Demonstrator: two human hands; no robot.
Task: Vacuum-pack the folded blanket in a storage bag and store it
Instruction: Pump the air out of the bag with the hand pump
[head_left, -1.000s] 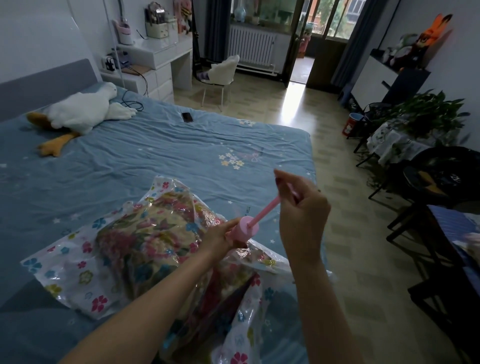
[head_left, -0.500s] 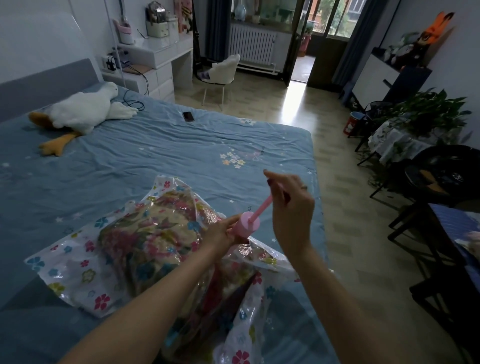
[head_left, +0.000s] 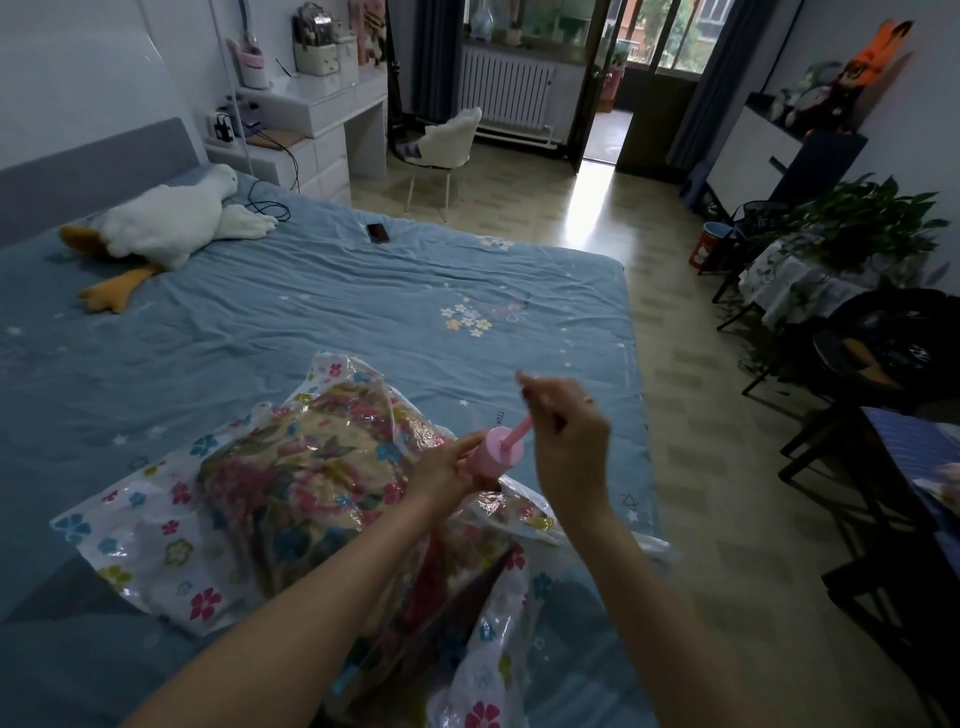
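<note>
Clear flower-printed plastic storage bag (head_left: 156, 551) holding folded floral blanket (head_left: 311, 493) lying on blue bed (head_left: 311, 312). Left hand (head_left: 447, 470) gripping pink cylindrical hand pump (head_left: 493, 457) against bag. Right hand (head_left: 569, 441) clasping pump's pink plunger rod (head_left: 519, 432).

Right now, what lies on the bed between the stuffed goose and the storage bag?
In the head view, only bare blue bedsheet separates the stuffed goose from the storage bag.

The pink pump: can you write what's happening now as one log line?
step: pumping air out | left hand: holds pink pump body | right hand: grips pump handle | storage bag: on bed, blanket inside
</note>
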